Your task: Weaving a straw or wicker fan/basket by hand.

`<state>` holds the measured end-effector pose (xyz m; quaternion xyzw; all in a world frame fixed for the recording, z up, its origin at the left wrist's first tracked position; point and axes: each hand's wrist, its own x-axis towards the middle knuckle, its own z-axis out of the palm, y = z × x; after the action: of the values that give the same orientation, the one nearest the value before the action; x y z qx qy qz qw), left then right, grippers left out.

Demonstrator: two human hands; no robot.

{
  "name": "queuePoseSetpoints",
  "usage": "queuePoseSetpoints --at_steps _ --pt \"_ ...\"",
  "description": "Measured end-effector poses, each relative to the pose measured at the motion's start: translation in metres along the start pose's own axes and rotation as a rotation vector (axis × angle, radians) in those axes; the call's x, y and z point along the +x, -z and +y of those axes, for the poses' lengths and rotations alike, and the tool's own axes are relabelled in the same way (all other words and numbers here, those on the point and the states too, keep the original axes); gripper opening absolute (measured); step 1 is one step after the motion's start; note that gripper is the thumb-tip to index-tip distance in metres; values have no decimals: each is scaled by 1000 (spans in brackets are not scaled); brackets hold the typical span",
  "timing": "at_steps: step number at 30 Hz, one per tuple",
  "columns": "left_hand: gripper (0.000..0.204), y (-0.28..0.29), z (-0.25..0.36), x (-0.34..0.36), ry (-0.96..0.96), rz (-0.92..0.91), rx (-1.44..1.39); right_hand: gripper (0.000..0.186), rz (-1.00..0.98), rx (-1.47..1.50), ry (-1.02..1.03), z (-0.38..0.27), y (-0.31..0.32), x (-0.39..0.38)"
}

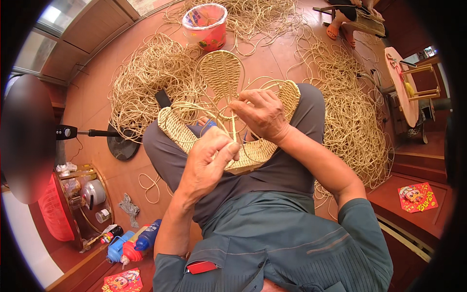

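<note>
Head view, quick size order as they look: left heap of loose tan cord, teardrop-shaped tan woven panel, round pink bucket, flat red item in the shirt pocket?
1. Left cord heap
2. Woven panel and pink bucket: too alike to rank
3. Flat red item

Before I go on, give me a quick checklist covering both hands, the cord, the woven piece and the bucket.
1. Left hand on the cord: ok, fingers appear closed on it.
2. Right hand on the cord: ok, fingertips pinched near the teardrop-shaped woven panel.
3. Curved woven band supported: ok, across the thighs.
4. Loose cord pile untangled: not ok, loops overlap heavily.
5. Cord tension: cannot tell.
6. Red bucket upright: ok.
</note>
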<state>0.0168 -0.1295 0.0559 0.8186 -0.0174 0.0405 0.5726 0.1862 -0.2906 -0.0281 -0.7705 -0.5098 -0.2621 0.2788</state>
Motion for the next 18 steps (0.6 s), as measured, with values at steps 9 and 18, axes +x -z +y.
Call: queuePoseSetpoints --at_steps 9,18 --pt "45 95 24 -103 21 359 -305 9 75 62 -82 3 -21 -1" --pt "48 322 -43 -452 886 1519 27 13 59 53 -58 3 -18 -1"
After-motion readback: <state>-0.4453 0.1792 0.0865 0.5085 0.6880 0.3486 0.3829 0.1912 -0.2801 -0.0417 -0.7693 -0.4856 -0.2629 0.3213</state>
